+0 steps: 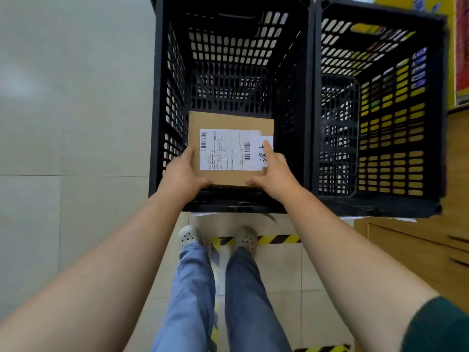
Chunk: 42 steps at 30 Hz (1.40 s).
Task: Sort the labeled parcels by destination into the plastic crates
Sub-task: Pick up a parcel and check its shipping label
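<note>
- The parcel (pixel 228 120), a flat cardboard box, sits low inside the left crate (pixel 155 97), towards its near wall. Its printed shipping label (pixel 228 149) faces up.
- The left hand (pixel 181 174) grips the near-left corner and the right hand (pixel 275 174) the near-right corner. This symmetrical hold appears meant to keep the box level as it goes down.
- The fingers (pixel 268 151) curl round the parcel's side edges and the thumbs bear on its near edge. One right finger lies across the handwritten tag (pixel 261 160).
- The label-up orientation probably keeps the destination readable for checking.
- The view does not show whether the box already rests on the crate floor.
- The right crate (pixel 440 123) stands touching the left one and appears to hold no parcel.
</note>
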Tool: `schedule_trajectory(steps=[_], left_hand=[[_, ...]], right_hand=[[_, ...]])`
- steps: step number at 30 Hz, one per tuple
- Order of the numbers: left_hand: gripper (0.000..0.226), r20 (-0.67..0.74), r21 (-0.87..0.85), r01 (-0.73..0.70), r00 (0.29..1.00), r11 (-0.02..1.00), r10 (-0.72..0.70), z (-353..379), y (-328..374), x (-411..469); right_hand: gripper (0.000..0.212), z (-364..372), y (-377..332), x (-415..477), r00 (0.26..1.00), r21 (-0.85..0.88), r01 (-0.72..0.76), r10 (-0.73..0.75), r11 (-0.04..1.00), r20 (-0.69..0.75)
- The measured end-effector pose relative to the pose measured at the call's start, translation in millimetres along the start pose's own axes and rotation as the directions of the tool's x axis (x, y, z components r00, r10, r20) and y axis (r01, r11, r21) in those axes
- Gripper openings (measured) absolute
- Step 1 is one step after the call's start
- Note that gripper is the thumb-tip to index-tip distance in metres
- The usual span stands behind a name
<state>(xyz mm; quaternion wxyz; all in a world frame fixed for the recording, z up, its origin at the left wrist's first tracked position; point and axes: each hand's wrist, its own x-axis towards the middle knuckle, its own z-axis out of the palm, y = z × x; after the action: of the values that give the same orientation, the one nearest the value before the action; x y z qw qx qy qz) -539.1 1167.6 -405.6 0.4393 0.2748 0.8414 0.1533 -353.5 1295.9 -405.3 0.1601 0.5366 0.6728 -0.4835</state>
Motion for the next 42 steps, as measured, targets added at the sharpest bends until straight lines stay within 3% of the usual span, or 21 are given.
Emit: schedule_trajectory(steps=[5, 19, 29, 42], left_hand=[[0.1, 0.01, 0.087, 0.087, 0.996, 0.992, -0.088, 18.2, -8.5, 28.1], [0.108, 0.086, 0.299, 0.134, 0.982, 0.945, -0.166, 46.6, -24.6, 76.2], [0.106, 0.055, 0.27, 0.087, 0.993, 0.959, -0.106, 47.3, -23.4, 82.3], [0.102, 0.068, 0.369, 0.095, 0.989, 0.924, -0.129, 48.7, -25.5, 82.7]], right_hand=[[0.116, 16.4, 6.4, 29.0, 0.999, -0.026, -0.049, 0.05, 0.998, 0.018], [0.116, 37.8, 28.4, 77.4, 0.997, -0.168, -0.061, 0.069, 0.984, 0.041], [0.101, 43.8, 32.6, 83.7, 1.0, -0.201, -0.014, 0.012, 0.979, -0.014], [0.099, 43.3, 39.2, 87.0, 0.998, -0.249, -0.046, 0.036, 0.967, -0.046]])
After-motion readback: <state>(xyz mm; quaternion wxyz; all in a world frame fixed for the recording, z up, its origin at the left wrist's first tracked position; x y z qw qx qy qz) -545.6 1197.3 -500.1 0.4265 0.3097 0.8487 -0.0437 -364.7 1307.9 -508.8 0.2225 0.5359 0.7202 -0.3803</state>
